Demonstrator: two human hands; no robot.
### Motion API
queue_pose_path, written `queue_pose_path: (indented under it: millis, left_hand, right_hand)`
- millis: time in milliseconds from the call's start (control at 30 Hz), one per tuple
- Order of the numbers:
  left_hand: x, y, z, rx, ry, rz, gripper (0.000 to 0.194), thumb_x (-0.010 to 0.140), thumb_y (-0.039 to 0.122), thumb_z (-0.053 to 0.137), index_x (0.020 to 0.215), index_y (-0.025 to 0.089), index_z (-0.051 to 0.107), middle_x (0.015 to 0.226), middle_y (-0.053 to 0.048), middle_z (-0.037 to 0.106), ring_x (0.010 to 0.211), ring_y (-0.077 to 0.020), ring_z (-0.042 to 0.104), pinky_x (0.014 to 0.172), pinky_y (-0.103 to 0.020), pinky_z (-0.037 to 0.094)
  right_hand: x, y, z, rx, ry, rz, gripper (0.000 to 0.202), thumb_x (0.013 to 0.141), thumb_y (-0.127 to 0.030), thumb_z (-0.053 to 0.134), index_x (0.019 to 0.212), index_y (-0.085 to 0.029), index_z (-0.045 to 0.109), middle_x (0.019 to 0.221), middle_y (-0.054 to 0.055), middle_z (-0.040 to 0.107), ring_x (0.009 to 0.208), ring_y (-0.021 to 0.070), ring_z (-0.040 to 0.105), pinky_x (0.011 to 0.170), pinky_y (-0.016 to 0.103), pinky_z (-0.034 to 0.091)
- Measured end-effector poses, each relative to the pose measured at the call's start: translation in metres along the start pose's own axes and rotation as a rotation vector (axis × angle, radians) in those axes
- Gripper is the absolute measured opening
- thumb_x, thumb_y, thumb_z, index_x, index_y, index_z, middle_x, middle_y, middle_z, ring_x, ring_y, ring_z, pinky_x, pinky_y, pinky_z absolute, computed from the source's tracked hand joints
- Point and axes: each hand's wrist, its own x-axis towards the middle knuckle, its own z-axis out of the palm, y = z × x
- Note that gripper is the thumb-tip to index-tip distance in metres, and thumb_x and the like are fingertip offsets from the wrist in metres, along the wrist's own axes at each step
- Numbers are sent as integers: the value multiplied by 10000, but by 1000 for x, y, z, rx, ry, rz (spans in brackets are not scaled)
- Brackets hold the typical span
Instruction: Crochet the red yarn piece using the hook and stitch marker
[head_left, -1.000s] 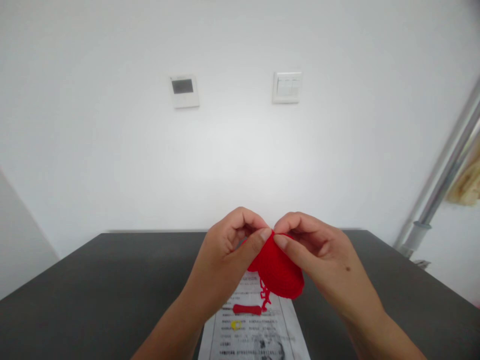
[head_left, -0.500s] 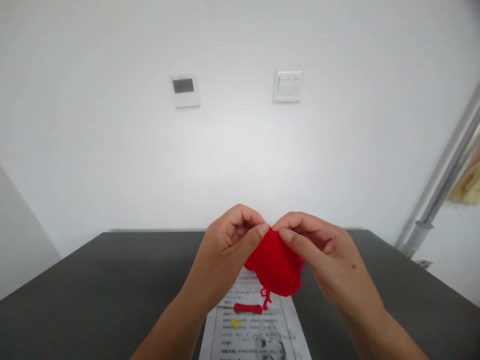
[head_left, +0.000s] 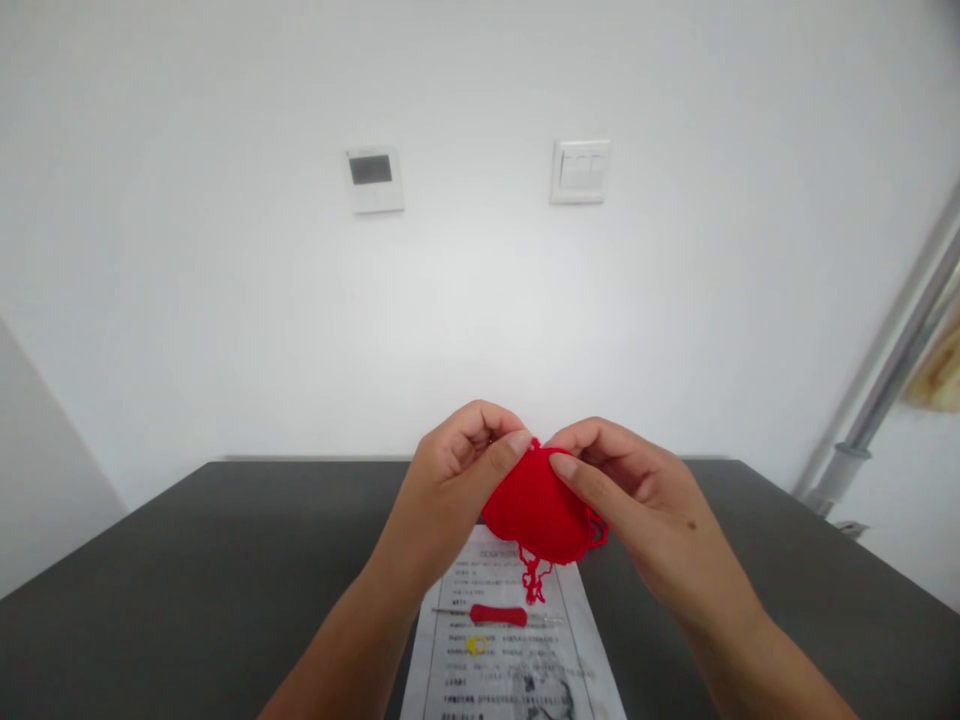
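Both hands are raised just above the dark surface (head_left: 187, 570), low in the middle of the frame, and they meet over a small red crocheted piece (head_left: 536, 510). The left hand (head_left: 450, 490) has its grip closed on the piece's upper left edge, thumb pressed on the near face and the fingers curled behind it. The right hand (head_left: 637, 510) pinches the upper right edge the same way, thumb on the front and fingers folded over the top, so that the two thumb tips sit just beside each other at the top of the red piece. The piece hangs between the two hands, clear of the surface, rounded along its lower edge, with a short tail of red yarn (head_left: 534, 583) dangling from its bottom. Directly beneath it, at the lower centre of the frame, a printed sheet of paper (head_left: 517, 665) lies flat on the surface. On that sheet rest a crochet hook with a red handle (head_left: 498, 615), lying crosswise, and just below it a small yellow ring (head_left: 475, 645). Behind, in the upper half of the frame, a white wall carries a small panel with a dark screen (head_left: 373, 178) left of centre and a white light switch (head_left: 580, 171) right of centre. A grey metal pole (head_left: 892, 380) slants up the right edge of the frame.
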Motion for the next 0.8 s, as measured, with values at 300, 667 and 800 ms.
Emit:
queue_pose_path:
  millis: [300, 667, 800]
  left_hand:
    - [25, -26, -5, -72, -74, -142, 238, 665, 259, 867, 734, 145, 670, 656, 32, 654, 592, -80, 552, 606, -210, 420]
    - [33, -130, -48, -160, 238, -434, 350, 964, 342, 648, 1259, 155, 624, 1249, -111, 660, 1047, -240, 677, 878, -445, 595]
    - [23, -158, -66, -222, 361, -490, 386, 965, 350, 645, 1300, 163, 606, 1308, -123, 636, 1103, -259, 663, 917, -474, 584]
  right_hand:
    - [20, 22, -13, -174, 31, -22, 219, 832, -405, 651, 806, -188, 670, 705, 18, 674, 624, 157, 577, 559, 274, 453]
    - [21, 131, -18, -583, 153, -52, 168, 946, -346, 453, 928, -207, 544, 910, 90, 660, 810, 229, 600, 760, 366, 458]
    - [-16, 158, -8, -696, -195, -60, 127, 937, -238, 531, 823, -212, 582, 759, 38, 668, 697, 193, 595, 678, 310, 446]
